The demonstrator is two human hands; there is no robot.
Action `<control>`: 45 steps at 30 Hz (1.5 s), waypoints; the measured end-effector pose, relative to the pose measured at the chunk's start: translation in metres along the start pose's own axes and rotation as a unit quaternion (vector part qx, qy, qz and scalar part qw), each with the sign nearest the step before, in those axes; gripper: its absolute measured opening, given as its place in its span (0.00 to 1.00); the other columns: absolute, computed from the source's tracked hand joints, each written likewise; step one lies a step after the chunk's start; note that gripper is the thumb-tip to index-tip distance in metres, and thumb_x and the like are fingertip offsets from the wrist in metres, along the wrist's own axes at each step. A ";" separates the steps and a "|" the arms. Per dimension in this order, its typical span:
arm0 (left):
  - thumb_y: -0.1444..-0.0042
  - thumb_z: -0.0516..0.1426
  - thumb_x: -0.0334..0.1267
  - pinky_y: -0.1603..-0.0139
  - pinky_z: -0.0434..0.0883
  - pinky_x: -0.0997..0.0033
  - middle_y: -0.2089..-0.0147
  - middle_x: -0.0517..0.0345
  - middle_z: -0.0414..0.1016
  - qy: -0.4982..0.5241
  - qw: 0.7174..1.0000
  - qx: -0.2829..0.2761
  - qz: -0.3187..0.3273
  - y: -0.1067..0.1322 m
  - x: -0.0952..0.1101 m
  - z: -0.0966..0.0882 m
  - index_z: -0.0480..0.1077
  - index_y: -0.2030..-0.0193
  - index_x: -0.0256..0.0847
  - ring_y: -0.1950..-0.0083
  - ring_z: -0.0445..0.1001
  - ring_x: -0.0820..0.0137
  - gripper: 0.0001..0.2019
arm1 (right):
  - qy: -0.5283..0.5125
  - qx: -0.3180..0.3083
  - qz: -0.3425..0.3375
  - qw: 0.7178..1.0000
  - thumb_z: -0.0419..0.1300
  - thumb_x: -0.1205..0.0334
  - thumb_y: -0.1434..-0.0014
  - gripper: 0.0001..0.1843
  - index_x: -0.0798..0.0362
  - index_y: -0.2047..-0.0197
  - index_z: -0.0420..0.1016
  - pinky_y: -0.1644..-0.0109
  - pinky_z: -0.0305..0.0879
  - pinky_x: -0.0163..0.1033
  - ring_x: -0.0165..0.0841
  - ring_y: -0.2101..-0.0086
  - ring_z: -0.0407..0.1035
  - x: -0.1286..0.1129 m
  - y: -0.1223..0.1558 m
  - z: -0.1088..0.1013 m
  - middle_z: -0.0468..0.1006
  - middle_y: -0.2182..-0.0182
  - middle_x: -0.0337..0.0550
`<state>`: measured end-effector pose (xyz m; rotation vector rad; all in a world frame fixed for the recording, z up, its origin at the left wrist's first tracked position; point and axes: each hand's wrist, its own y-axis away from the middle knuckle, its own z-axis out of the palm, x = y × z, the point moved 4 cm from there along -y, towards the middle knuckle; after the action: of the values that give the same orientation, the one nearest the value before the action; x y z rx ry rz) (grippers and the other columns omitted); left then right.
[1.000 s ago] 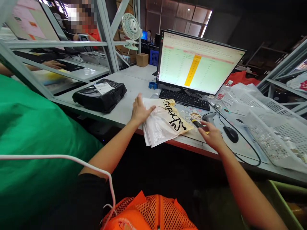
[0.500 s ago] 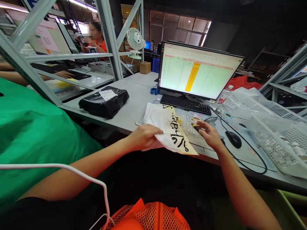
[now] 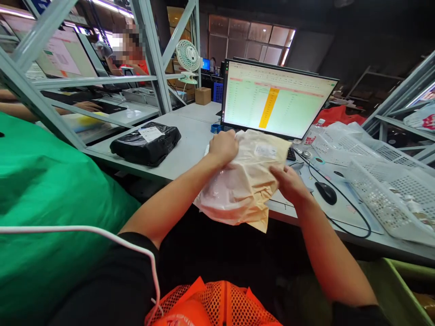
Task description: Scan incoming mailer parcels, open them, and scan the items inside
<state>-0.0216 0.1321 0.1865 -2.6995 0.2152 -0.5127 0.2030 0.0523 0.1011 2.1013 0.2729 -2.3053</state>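
Observation:
A pale yellow-and-white plastic mailing bag (image 3: 249, 176) with a small white label hangs over the desk's front edge, in front of the keyboard. My left hand (image 3: 223, 147) is closed on its upper left edge. At the right edge, my right hand (image 3: 288, 182) pinches the bag, its thumb on the near face and the other fingers mostly hidden. Whether that hand still holds the dark, yellow-marked tool seen earlier cannot be made out.
A monitor (image 3: 272, 102) stands behind the bag. A black-wrapped parcel (image 3: 146, 144) lies left; a mouse (image 3: 325, 193) and white baskets (image 3: 384, 194) are right. Blue tape (image 3: 215, 128) sits by the monitor. A white cable (image 3: 102, 232) crosses the lower left. A co-worker (image 3: 134, 54) is beyond the frame.
The bag has been lifted and turned; its black lettering is out of sight and a labelled face shows. My left hand moved up and right, and my right hand came onto the bag's right edge.

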 end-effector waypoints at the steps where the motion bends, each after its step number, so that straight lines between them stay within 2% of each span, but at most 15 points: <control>1: 0.30 0.55 0.35 0.46 0.74 0.50 0.48 0.37 0.80 -0.008 1.000 -0.008 -0.006 -0.001 -0.001 0.010 0.76 0.43 0.35 0.46 0.79 0.45 0.14 | 0.027 0.035 0.032 0.998 0.76 0.42 0.48 0.35 0.55 0.44 0.79 0.43 0.77 0.48 0.47 0.48 0.79 0.012 -0.011 -0.005 0.83 0.46 0.55; 3: 0.29 0.55 0.35 0.38 0.73 0.47 0.41 0.35 0.77 -0.012 1.000 0.027 0.006 0.005 0.004 0.027 0.73 0.36 0.30 0.38 0.75 0.44 0.19 | 0.088 0.078 0.093 0.989 0.72 0.50 0.46 0.27 0.55 0.48 0.78 0.50 0.78 0.44 0.43 0.56 0.80 0.038 -0.031 -0.010 0.84 0.50 0.54; 6: 0.28 0.58 0.42 0.21 0.59 0.53 0.24 0.45 0.65 -0.011 0.992 0.075 0.102 0.032 0.025 0.056 0.66 0.26 0.36 0.22 0.58 0.50 0.26 | 0.172 0.080 0.142 0.972 0.64 0.56 0.37 0.15 0.56 0.50 0.77 0.54 0.77 0.43 0.39 0.62 0.79 0.064 -0.051 -0.011 0.84 0.57 0.53; 9: 0.27 0.59 0.52 0.18 0.52 0.50 0.18 0.48 0.54 -0.032 0.978 -0.057 0.198 0.064 0.037 0.104 0.64 0.22 0.39 0.17 0.51 0.50 0.33 | 0.282 0.074 0.167 0.942 0.63 0.54 0.33 0.15 0.60 0.59 0.79 0.53 0.77 0.48 0.42 0.66 0.77 0.067 -0.056 -0.025 0.82 0.66 0.55; 11: 0.25 0.55 0.56 0.17 0.49 0.45 0.17 0.45 0.50 -0.056 0.954 -0.140 0.260 0.082 0.037 0.131 0.61 0.20 0.38 0.16 0.48 0.47 0.35 | 0.379 0.124 0.161 0.903 0.62 0.51 0.31 0.18 0.61 0.58 0.81 0.45 0.74 0.53 0.47 0.59 0.78 0.054 -0.053 -0.052 0.82 0.63 0.60; 13: 0.22 0.51 0.53 0.16 0.47 0.48 0.17 0.45 0.50 -0.074 0.922 -0.168 0.340 0.096 0.037 0.147 0.59 0.19 0.36 0.16 0.48 0.51 0.32 | 0.468 0.207 0.146 0.847 0.58 0.52 0.29 0.21 0.62 0.47 0.80 0.34 0.66 0.58 0.54 0.45 0.74 0.036 -0.046 -0.090 0.81 0.51 0.67; 16: 0.20 0.48 0.39 0.18 0.51 0.57 0.19 0.41 0.56 -0.088 0.889 -0.157 0.420 0.110 0.038 0.157 0.60 0.20 0.29 0.18 0.55 0.57 0.27 | 0.553 0.288 0.173 0.762 0.56 0.55 0.30 0.30 0.68 0.34 0.72 0.29 0.56 0.64 0.63 0.34 0.63 0.020 -0.032 -0.142 0.72 0.38 0.76; 19: 0.21 0.49 0.35 0.22 0.57 0.57 0.22 0.40 0.62 -0.089 0.886 -0.128 0.437 0.116 0.042 0.156 0.62 0.22 0.28 0.20 0.61 0.57 0.25 | 0.590 0.273 0.220 0.727 0.60 0.56 0.34 0.35 0.73 0.32 0.69 0.33 0.62 0.63 0.64 0.37 0.67 0.028 -0.024 -0.166 0.72 0.39 0.79; 23: 0.22 0.50 0.35 0.31 0.63 0.54 0.29 0.45 0.72 -0.079 0.886 -0.101 0.445 0.119 0.046 0.148 0.69 0.27 0.34 0.31 0.69 0.55 0.21 | 0.609 0.243 0.229 0.719 0.62 0.65 0.38 0.35 0.68 0.30 0.68 0.34 0.66 0.54 0.57 0.38 0.71 0.047 -0.035 -0.163 0.75 0.41 0.72; 27: 0.24 0.54 0.36 0.37 0.64 0.51 0.36 0.47 0.74 -0.083 0.907 -0.105 0.401 0.115 0.043 0.140 0.72 0.32 0.40 0.37 0.69 0.52 0.18 | 0.599 0.255 0.242 0.719 0.62 0.66 0.39 0.32 0.73 0.33 0.70 0.38 0.68 0.56 0.59 0.40 0.72 0.040 -0.047 -0.153 0.75 0.43 0.77; 31: 0.24 0.54 0.40 0.39 0.62 0.50 0.38 0.48 0.74 -0.081 0.914 -0.108 0.382 0.109 0.038 0.135 0.74 0.36 0.41 0.38 0.68 0.51 0.16 | 0.556 0.173 0.210 0.786 0.62 0.55 0.35 0.21 0.63 0.47 0.80 0.58 0.73 0.44 0.43 0.62 0.77 0.005 -0.042 -0.147 0.81 0.60 0.60; 34: 0.23 0.53 0.42 0.39 0.63 0.49 0.38 0.49 0.74 -0.079 0.914 -0.109 0.382 0.107 0.034 0.134 0.74 0.35 0.42 0.38 0.67 0.50 0.16 | 0.494 0.031 0.177 0.851 0.67 0.52 0.39 0.18 0.57 0.52 0.82 0.74 0.61 0.36 0.32 0.76 0.67 -0.022 -0.029 -0.132 0.75 0.74 0.45; 37: 0.24 0.54 0.42 0.38 0.63 0.48 0.38 0.49 0.74 -0.074 0.914 -0.116 0.381 0.104 0.034 0.137 0.74 0.34 0.41 0.37 0.67 0.50 0.17 | 0.477 -0.055 0.172 0.860 0.69 0.54 0.45 0.20 0.54 0.51 0.84 0.79 0.53 0.35 0.30 0.79 0.62 -0.040 -0.018 -0.110 0.72 0.77 0.41; 41: 0.23 0.54 0.42 0.36 0.64 0.47 0.37 0.46 0.75 -0.071 0.917 -0.128 0.372 0.102 0.040 0.126 0.75 0.35 0.38 0.36 0.69 0.50 0.17 | 0.489 -0.055 0.160 0.856 0.68 0.57 0.47 0.17 0.53 0.54 0.84 0.79 0.55 0.35 0.30 0.79 0.62 -0.042 -0.020 -0.091 0.73 0.75 0.40; 45: 0.24 0.56 0.47 0.31 0.64 0.46 0.34 0.43 0.73 -0.041 0.924 -0.118 0.361 0.127 0.042 0.083 0.74 0.35 0.37 0.32 0.68 0.49 0.20 | 0.503 -0.023 0.131 0.854 0.68 0.54 0.43 0.18 0.53 0.51 0.82 0.74 0.64 0.36 0.31 0.75 0.67 -0.021 -0.034 -0.105 0.78 0.70 0.42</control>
<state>0.0388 0.0349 0.0783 -2.5837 1.2514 -0.1477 0.3042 0.0973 0.1175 2.8680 0.0197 -0.8669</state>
